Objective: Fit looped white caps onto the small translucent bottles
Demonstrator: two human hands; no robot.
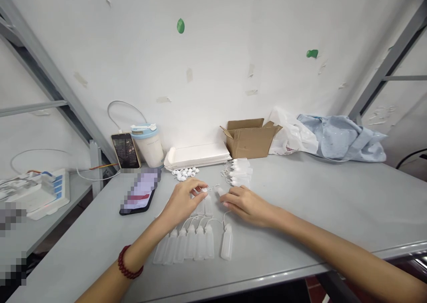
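Observation:
My left hand pinches a small white cap between thumb and fingers, just above the neck of an upper translucent squeeze bottle. My right hand lies low over the table with curled fingers around a small translucent plastic piece; most of it is hidden. In front of both hands lies a row of several translucent squeeze bottles with thin looped straps at their necks. One single bottle lies apart, to the right of that row.
Loose white caps and stacked bottles lie farther back. Behind them are a flat white packet, an open cardboard box, a plastic bag and blue cloth. Two phones and a cup stand left.

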